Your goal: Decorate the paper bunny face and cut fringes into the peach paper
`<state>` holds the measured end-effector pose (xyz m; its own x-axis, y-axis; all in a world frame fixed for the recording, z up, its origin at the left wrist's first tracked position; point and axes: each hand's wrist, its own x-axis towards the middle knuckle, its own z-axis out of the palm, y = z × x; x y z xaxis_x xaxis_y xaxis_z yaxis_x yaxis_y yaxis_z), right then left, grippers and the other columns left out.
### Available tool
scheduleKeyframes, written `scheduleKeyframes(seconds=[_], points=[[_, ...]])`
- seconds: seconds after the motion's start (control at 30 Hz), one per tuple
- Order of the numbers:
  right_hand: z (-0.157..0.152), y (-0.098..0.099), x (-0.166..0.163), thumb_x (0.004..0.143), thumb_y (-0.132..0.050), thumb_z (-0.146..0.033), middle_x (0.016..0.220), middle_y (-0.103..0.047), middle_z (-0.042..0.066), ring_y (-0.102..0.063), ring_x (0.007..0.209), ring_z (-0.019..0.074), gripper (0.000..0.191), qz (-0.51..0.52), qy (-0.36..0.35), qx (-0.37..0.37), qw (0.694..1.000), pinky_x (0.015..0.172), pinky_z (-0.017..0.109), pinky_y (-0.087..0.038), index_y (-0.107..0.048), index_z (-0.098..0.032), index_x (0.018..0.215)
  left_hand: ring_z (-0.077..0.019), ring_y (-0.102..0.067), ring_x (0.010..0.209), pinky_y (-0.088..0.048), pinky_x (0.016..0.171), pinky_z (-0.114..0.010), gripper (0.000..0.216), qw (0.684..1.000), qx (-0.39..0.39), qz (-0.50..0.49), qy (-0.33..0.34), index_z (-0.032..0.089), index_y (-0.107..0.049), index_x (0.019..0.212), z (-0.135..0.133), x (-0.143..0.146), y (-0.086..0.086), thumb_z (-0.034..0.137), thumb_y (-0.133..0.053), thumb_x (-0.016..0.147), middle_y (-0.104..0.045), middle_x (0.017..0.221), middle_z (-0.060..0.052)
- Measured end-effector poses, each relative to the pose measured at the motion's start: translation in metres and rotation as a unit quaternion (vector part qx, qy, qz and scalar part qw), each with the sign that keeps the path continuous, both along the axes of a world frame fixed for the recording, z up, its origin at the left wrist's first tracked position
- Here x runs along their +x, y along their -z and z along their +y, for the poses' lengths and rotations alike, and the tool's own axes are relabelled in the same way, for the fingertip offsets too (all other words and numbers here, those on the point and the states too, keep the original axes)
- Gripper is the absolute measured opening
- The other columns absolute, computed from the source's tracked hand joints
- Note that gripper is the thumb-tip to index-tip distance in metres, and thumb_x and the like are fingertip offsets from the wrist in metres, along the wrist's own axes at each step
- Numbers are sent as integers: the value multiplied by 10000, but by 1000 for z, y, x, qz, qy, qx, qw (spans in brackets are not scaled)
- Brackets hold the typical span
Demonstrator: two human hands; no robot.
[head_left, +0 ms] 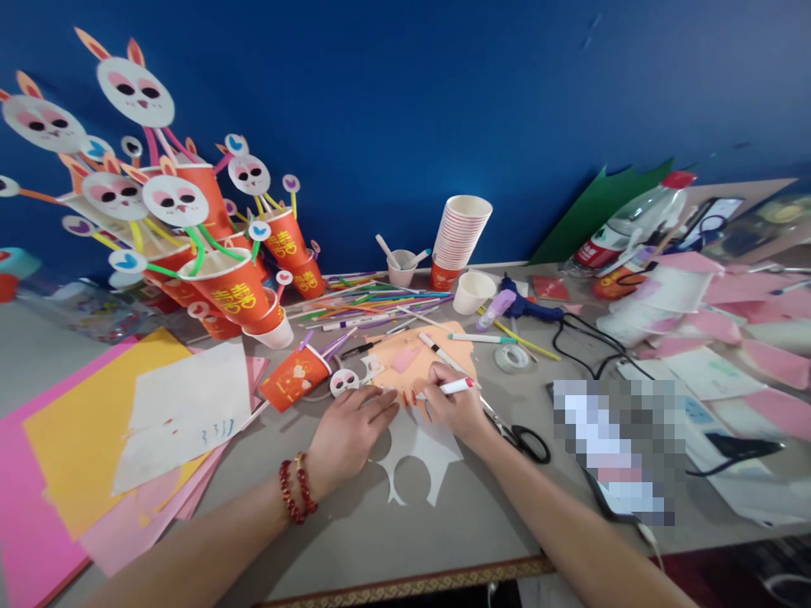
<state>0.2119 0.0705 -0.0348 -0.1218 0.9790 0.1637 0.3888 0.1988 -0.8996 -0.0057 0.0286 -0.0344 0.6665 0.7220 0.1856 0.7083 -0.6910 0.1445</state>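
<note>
My right hand grips a white marker with a red end, its tip low over the paper. My left hand lies palm down, fingers stretched out and close to the right fingertips. Both hands rest over a white paper sheet with round cutouts; what is under the fingers is hidden. Behind them lies a piece of orange paper. A small rabbit face sits left of the left fingers, beside a tipped red cup.
Black-handled scissors and a tape roll lie at right, near a blue glue gun with a cord. Paper-cup rabbits stand at left above coloured sheets. Stacked cups stand by the blue wall.
</note>
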Motion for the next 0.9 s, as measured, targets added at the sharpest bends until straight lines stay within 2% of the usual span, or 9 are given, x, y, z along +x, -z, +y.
scheduleKeyframes(seconds=[0.9], points=[[0,3,1,737,-481,-185,480,-373,-71,-347,471,107,240,-13,-11,10,1000,476,244,-256,-319,-234,566,-248,-491,1231,-417,1006,-415,377,1000,10,-3,-1,214,-583,1313,0,0,1,167,-506,947,-585,1389,-40]])
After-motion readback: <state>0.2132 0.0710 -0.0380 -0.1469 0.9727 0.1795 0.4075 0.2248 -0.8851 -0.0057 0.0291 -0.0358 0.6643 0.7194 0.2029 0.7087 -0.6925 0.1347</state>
